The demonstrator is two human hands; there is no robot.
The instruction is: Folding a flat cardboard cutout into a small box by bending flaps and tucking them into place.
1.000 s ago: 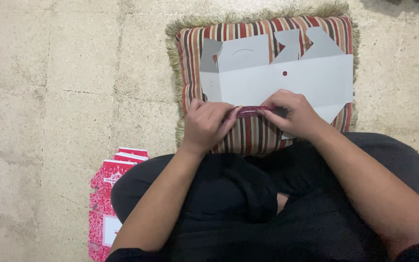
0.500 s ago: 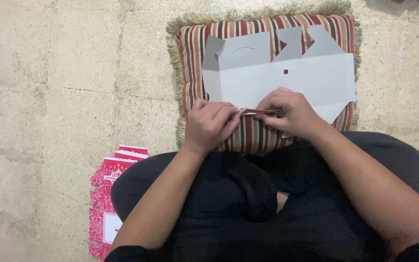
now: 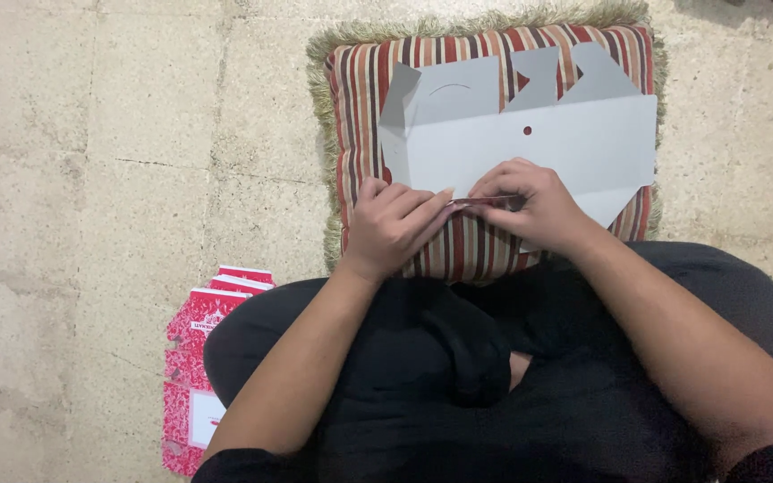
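Both hands closed on near edge of flat grey carton blank (image 3: pixel 530 143): left hand (image 3: pixel 395 224) and right hand (image 3: pixel 530 204) pinching its fold, pressed on striped cushion (image 3: pixel 485 250) for support. Red blanks (image 3: pixel 194 358) left of left arm.

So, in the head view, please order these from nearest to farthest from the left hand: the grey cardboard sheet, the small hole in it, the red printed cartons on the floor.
From the left hand:
1. Grey cardboard sheet, touched at its lower edge.
2. Small hole, up and right.
3. Red printed cartons, down-left on the floor.
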